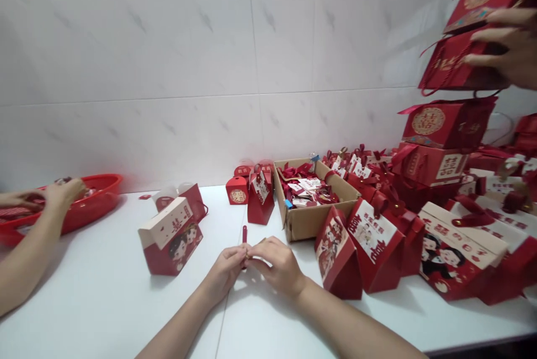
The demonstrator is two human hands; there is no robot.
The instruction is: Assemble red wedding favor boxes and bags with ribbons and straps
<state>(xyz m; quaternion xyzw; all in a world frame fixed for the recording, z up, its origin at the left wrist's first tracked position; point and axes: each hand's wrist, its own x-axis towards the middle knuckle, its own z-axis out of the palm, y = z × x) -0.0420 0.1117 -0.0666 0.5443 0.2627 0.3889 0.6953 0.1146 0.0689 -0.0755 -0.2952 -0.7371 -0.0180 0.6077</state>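
My left hand (226,270) is closed, its fingertips pinching a narrow dark red strap (244,233) with a small hole near its upper end. The rest of the strap is mostly hidden by the fingers. My right hand (277,264) meets it fingertip to fingertip, also closed in a pinch. What the right fingers grip is too small to make out. Both hands are just above the white table (126,314). To their left stands a red and cream gift box (170,241) with cartoon figures. On their right is a red handled gift box (338,253).
A cardboard box (312,222) of red straps and tags sits behind my hands. Many gift boxes crowd the right side, with a tall stack (451,121) touched by another person's hand (509,46). At left, another person's hands (62,197) reach into a red basin (98,197).
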